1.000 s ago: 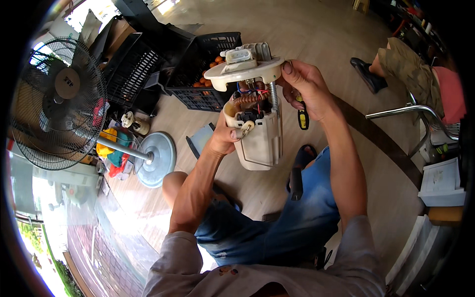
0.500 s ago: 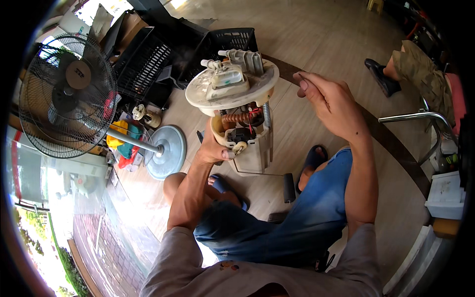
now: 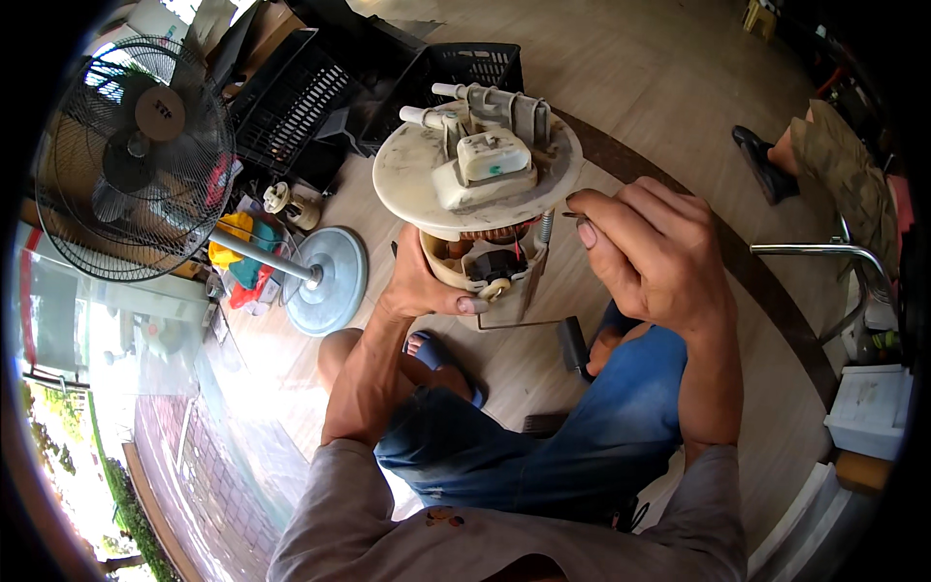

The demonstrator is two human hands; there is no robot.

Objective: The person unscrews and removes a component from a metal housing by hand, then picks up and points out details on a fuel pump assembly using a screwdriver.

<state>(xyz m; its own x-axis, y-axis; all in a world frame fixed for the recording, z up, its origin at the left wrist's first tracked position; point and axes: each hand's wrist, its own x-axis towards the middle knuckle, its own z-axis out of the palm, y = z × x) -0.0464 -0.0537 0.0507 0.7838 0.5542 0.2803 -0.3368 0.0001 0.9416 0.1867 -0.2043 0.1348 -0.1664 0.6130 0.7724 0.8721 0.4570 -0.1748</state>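
Note:
A fuel pump module [image 3: 475, 184] is held up in front of me, its dirty cream round flange with pipe stubs and a socket on top. Under the flange show a copper-coloured corrugated hose, red wire and a spring rod. My left hand [image 3: 422, 281] grips the cup-shaped lower body from the left, thumb along its near side. From the body a thin wire arm leads to a black float [image 3: 572, 344]. To the right of the flange is my right hand [image 3: 659, 252], closed, thumb and forefinger pinched by a small dark sliver too tiny to name.
At the left stands a fan [image 3: 136, 160] on a round grey base [image 3: 330, 281]. Black crates [image 3: 291, 116] are behind it. Another small pump unit [image 3: 291, 206] lies near coloured cloths [image 3: 247, 254]. A seated person's leg [image 3: 790, 150] and a metal chair frame [image 3: 824, 249] are at the right.
The fuel pump module has come up closer and tilted, showing more of its flange top. My right hand has moved lower and turned, its fingers curling more into a pinch beside the flange.

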